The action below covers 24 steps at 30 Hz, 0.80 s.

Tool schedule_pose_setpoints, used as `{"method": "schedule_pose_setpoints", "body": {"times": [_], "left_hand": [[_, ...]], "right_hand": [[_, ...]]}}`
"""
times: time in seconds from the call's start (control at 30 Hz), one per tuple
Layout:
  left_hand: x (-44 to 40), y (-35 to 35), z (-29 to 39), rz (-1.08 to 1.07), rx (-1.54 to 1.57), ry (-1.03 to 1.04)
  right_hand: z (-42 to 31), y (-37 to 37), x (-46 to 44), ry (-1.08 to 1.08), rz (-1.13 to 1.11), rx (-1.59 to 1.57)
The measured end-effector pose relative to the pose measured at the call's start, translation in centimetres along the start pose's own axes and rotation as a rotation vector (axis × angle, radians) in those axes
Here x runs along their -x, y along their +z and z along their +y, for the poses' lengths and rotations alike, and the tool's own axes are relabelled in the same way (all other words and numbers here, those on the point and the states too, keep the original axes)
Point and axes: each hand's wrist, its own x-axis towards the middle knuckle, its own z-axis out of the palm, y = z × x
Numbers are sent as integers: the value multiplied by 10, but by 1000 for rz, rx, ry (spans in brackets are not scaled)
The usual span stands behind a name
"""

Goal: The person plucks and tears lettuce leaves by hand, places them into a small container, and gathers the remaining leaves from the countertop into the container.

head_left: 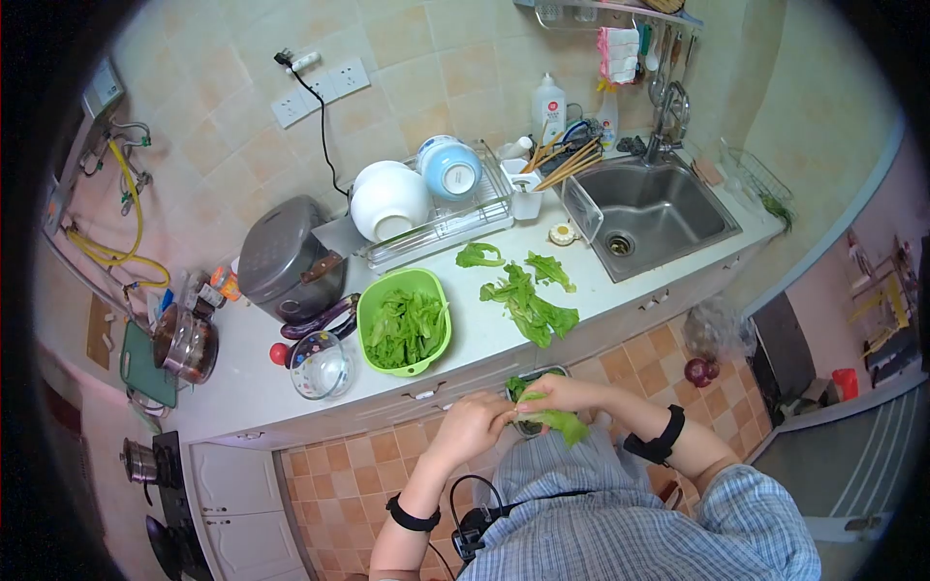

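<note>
In the head view, my left hand [472,426] and my right hand [559,393] meet in front of my body, fingers pinched on a green lettuce leaf [565,424]. The leaf hangs below my right hand, and its pale stem end lies between the two hands. Beneath them is a bin [549,371] with green scraps inside, partly hidden by my hands. On the counter ahead lie loose lettuce leaves [533,312]. A green basket [447,340] filled with torn leaves stands left of them.
A glass bowl [323,368], eggplants [334,318] and a rice cooker [281,259] sit left of the basket. Behind is a dish rack [441,242] with bowls. The steel sink [668,218] is at the right. A red onion [699,372] lies on the floor.
</note>
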Motion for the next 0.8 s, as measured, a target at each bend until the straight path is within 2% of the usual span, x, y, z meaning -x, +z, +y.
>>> {"method": "schedule_pose_setpoints", "body": {"times": [0.1,0.17,0.2,0.27,0.3,0.37,0.8], "left_hand": [[2,-1,-6,-23,70,29],[4,-2,-8,-87,427,-101],[4,-4,-8,-89,428,-102],[4,-9,-7,-202,642,-316],[5,-6,-13,-203,642,-317],[7,3,-27,-166,851,-275],[6,-1,-18,-108,988,-293]], "right_hand": [[-4,-5,2,2,-73,25],[-7,-5,4,-3,-153,-33],[-10,-5,5,-3,-153,-35],[-16,-4,7,-12,-177,-57],[-14,-4,5,-11,-177,-58],[-9,-6,-1,-17,-215,-134],[-21,-2,8,-57,-254,-294]]}}
